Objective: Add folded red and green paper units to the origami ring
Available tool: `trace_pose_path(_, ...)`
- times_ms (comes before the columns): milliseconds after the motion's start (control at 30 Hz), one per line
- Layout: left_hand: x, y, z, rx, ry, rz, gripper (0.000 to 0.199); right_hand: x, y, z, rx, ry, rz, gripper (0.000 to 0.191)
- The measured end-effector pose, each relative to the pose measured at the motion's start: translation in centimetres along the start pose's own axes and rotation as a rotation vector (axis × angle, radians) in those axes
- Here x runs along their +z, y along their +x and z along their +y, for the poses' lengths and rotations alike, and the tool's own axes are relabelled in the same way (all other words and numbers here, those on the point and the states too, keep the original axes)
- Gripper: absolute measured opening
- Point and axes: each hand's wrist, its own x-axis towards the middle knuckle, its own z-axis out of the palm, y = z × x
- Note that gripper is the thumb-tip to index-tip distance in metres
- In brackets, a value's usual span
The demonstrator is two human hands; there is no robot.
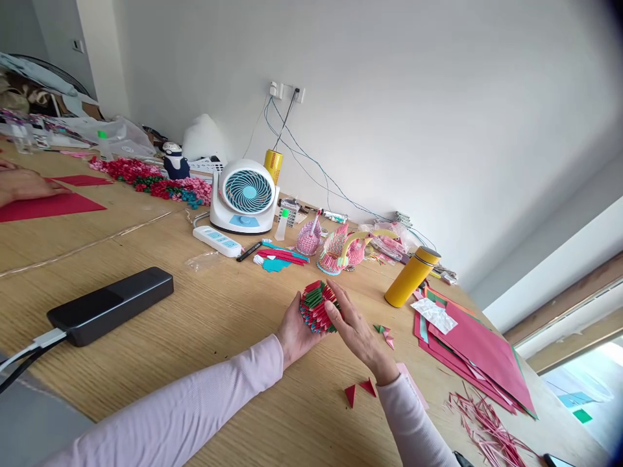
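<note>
A round modular origami piece (317,306) of red, green and blue folded paper units is held up between my hands above the table. My left hand (293,331) cups it from the left and below. Against its right side rests my right hand (354,327), thumb and fingers on the folded units. Two red paper triangles (359,392) lie on the wood below my right hand. Beyond that wrist are a few small green and pink folded pieces (385,335).
Behind stand a white fan (246,194), a power strip (217,241) and paper swans (341,250). To the right are a yellow bottle (411,277), red paper sheets (479,350) and paper strips (491,428). A black power bank (111,305) lies left. Another person's hand (29,181) touches red paper.
</note>
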Motion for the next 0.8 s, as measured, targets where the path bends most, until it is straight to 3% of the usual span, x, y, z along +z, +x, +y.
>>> trace_pose_path(100,0.2,0.0,-0.1,0.039,0.038,-0.009,0.048,0.4,0.0,0.2,0.009,0.042,-0.016,0.062)
trace_pose_path(267,0.9,-0.4,-0.3,0.160,0.160,0.009,0.039,0.5,-0.2,0.6,0.083,0.162,0.092,0.073)
trace_pose_path(500,3.7,-1.0,-0.6,0.317,0.349,-0.013,0.051,1.0,0.8,1.2,0.044,0.641,0.320,0.068)
trace_pose_path(667,7.4,-2.2,-0.8,0.576,0.854,-0.185,0.061,-1.1,1.5,-2.2,-0.016,0.862,0.523,0.066)
trace_pose_path(800,9.6,-2.9,-1.4,0.984,1.232,-0.339,0.091,-2.7,1.1,-5.7,-0.178,0.888,0.656,0.064)
